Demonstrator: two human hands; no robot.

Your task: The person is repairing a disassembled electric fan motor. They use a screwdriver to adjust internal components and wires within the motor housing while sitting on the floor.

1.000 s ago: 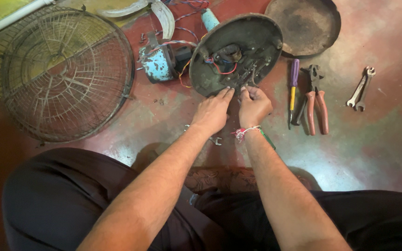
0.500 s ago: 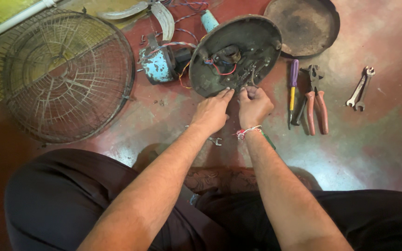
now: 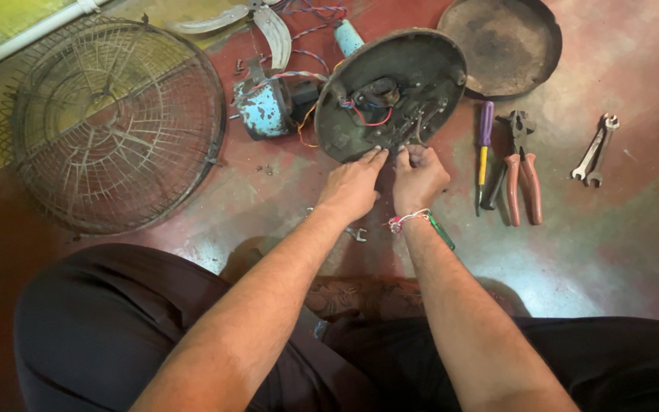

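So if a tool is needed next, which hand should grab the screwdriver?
Right, probably. The right hand works at the fan base and the screwdriver lies just to its right, beside the pliers. The left hand would have to cross over.

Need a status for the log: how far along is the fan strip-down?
Done: wire guard and blades lie off to the side, round cover set apart, blue motor out but still wired. In hand: left hand and right hand finger the wiring at the round base edge. Left: wires still attached; screwdriver, pliers and spanner lie unused.
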